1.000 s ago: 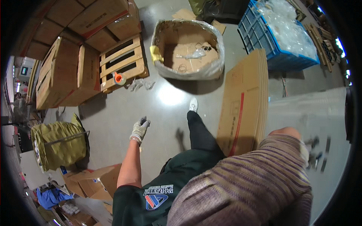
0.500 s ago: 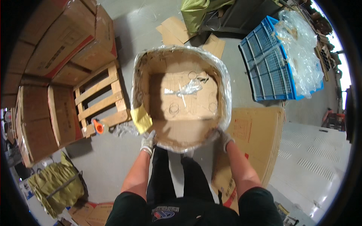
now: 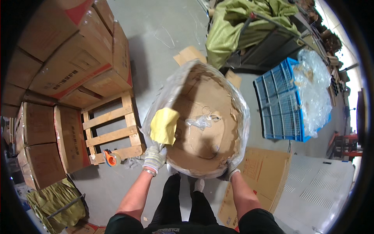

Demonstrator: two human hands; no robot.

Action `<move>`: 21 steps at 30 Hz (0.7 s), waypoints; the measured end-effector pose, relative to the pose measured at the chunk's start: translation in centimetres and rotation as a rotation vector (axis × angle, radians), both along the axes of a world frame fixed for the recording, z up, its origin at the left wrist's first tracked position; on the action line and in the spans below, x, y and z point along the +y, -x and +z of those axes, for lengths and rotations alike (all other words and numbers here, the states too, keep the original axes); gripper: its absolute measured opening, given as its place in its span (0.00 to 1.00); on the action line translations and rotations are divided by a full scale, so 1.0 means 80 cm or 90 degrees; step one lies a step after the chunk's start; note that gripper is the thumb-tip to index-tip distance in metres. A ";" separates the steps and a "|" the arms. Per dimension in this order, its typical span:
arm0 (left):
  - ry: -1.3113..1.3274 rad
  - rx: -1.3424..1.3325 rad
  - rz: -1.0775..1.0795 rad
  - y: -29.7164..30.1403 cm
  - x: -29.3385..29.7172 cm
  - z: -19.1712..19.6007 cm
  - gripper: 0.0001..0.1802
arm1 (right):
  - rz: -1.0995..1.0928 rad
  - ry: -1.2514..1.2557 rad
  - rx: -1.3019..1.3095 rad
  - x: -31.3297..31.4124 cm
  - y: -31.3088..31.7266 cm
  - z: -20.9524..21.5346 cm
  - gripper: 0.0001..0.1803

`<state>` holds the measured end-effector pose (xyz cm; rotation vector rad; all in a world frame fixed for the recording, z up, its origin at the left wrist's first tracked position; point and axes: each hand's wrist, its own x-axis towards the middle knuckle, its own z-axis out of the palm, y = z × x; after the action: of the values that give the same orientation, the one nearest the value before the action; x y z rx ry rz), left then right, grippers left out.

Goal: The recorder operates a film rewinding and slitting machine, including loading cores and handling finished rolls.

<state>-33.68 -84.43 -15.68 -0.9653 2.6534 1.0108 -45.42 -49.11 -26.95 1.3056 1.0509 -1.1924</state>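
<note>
A big cardboard box [image 3: 202,171], its rim and outer walls wrapped in shiny tape or film, is tilted in front of my legs. My left hand [image 3: 155,156], in a striped glove, grips its near left rim, just below a yellow sheet [image 3: 164,125] that lies over the wall. Whether those fingers also pinch the sheet cannot be made out. At the near right rim, my gloved right hand [image 3: 230,171] is closed on the box, its fingers partly hidden. Inside, a crumpled piece of clear plastic [image 3: 200,122] lies on the bottom.
Stacked cartons [image 3: 70,70] and a wooden pallet [image 3: 113,134] stand left, with an orange tape dispenser [image 3: 112,157] beside them. Right are a blue crate [image 3: 280,103] full of clear plastic, flat cardboard [image 3: 261,171] and a white panel [image 3: 315,187]. A green-draped cart [image 3: 249,35] is beyond.
The box has tilted and turned, its left wall rising so more of its outside shows. Both hands have stayed on its rim, and the yellow sheet has moved right with it. My view has shifted.
</note>
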 end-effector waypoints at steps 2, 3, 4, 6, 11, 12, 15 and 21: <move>0.064 0.080 -0.003 0.039 -0.023 0.051 0.14 | -0.030 0.141 0.086 -0.021 0.003 -0.011 0.35; 0.069 0.128 -0.008 0.056 -0.035 0.084 0.12 | -0.042 0.161 0.050 -0.037 0.007 -0.005 0.39; 0.081 0.136 0.002 0.069 -0.047 0.125 0.12 | -0.031 0.172 0.057 -0.067 0.010 0.021 0.39; 0.145 0.226 -0.076 0.096 -0.061 0.193 0.13 | -0.020 0.388 0.028 -0.112 0.011 0.071 0.36; 0.188 0.421 -0.236 0.169 -0.078 0.323 0.09 | -0.080 0.487 0.257 -0.215 0.008 0.142 0.29; 0.177 0.443 -0.274 0.182 -0.086 0.346 0.09 | -0.067 0.483 0.354 -0.244 0.019 0.185 0.29; 0.296 0.564 -0.338 0.238 -0.111 0.384 0.08 | -0.110 0.588 0.194 -0.306 0.076 0.142 0.29; 0.366 0.419 -0.164 0.345 -0.218 0.499 0.15 | -0.107 0.631 -0.022 -0.484 0.222 0.166 0.28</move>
<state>-61.30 -101.91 24.21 -0.3495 3.6151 0.5714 -63.21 -87.80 -13.67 0.6176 0.2138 -1.5172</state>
